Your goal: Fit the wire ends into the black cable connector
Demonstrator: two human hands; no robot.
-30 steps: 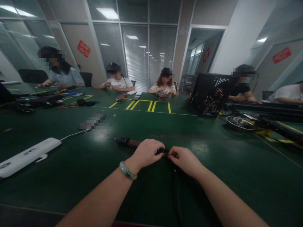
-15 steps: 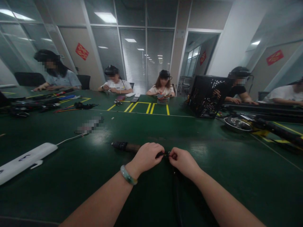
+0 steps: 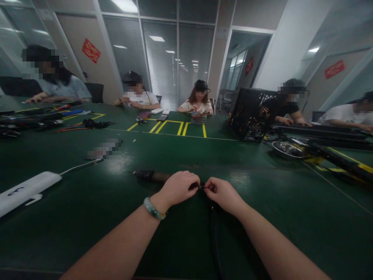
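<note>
Over the middle of the green worktop (image 3: 175,245), the person's hands are near each other. The left hand (image 3: 180,188), a green bangle (image 3: 154,209) at its wrist, is closed around a small dark piece (image 3: 192,187), fingertips turned toward the right hand (image 3: 223,194). The right hand pinches a thin dark piece (image 3: 203,185) between thumb and fingers; a glint of metal shows between the two sets of fingertips, too small to tell whether the pieces are joined. A dark tube-shaped tool (image 3: 159,177) lies beyond the left wrist, its narrow tip pointing toward the worktop's left edge; the hand hides its other end, so whether it connects to the held piece cannot be told. A black cable (image 3: 215,245) runs from beside the right hand toward the near edge. Toward the left edge lies a long white device (image 3: 35,188) with a hook-shaped arm, a thin white cord (image 3: 78,167) leading from it to a flat, blurred-out object (image 3: 103,149). Toward the far right corner sit a metal bowl (image 3: 287,149) and, beyond it, a black perforated case (image 3: 252,112).
</note>
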